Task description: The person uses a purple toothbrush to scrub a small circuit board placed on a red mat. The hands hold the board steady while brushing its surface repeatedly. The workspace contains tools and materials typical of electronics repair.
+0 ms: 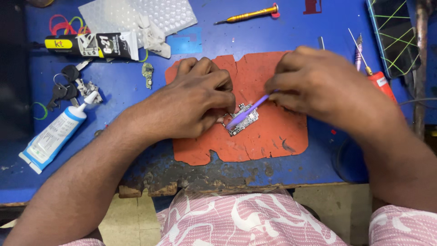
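A small circuit board [244,120] lies on a worn orange mat [268,136] in the middle of the blue workbench. My left hand [195,102] presses its fingertips on the board's left end and holds it down. In my right hand [318,84] is a thin purple tool [248,111], slanted down to the left with its tip resting on the board. Part of the board is hidden under my left fingers.
A black glue tube [93,45] and a white-and-blue tube [57,134] lie at left, with keys [68,84]. Bubble wrap [141,16], a yellow screwdriver [248,16], a small metal part [147,73], a red-handled tool [378,79] and a phone [393,34] sit around.
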